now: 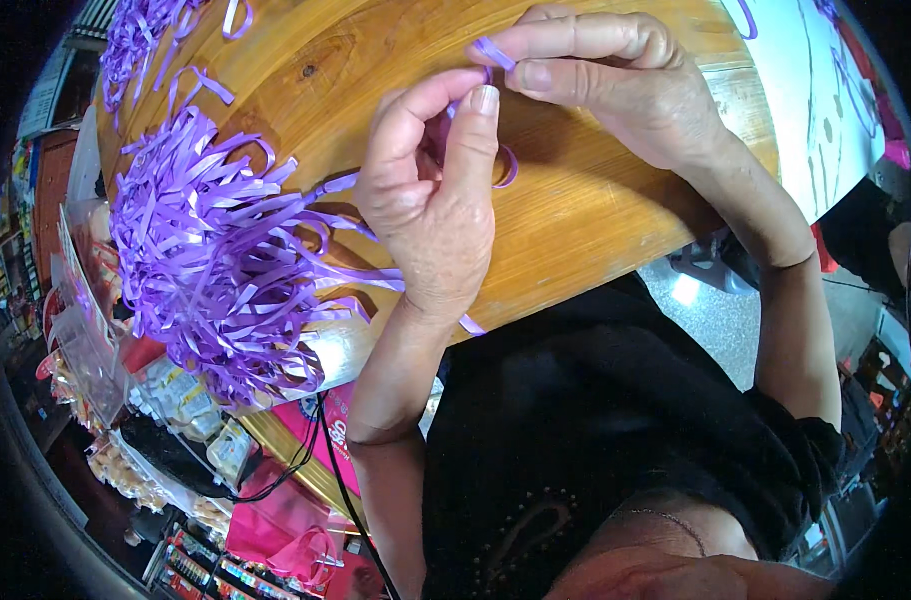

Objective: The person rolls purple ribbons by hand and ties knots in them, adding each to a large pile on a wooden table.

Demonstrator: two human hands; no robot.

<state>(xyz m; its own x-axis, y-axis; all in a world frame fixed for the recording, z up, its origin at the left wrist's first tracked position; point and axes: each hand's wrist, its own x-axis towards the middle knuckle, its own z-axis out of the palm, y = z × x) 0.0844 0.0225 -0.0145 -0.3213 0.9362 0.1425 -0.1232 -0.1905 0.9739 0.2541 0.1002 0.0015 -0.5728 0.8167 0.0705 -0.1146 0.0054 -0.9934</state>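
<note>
A narrow purple ribbon [494, 54] is pinched between the thumb and forefinger of my right hand [615, 85]. Just left of it, my left hand [430, 185] is closed, its thumb and forefinger gripping the same ribbon lower down. A loop of the ribbon hangs out beside the left fingers; the part inside the palm is mostly hidden. Both hands are raised over the wooden table [595, 215], fingertips close together. Left of my left hand lies a big heap of purple ribbons [210, 240], some ends reaching toward my wrist.
More purple ribbons [140, 45] lie at the table's far left. A white surface [815, 110] adjoins the table on the right. Below the heap are bagged goods [180, 395], a pink bag [275, 535] and a dark cable [340, 480] running past my left forearm.
</note>
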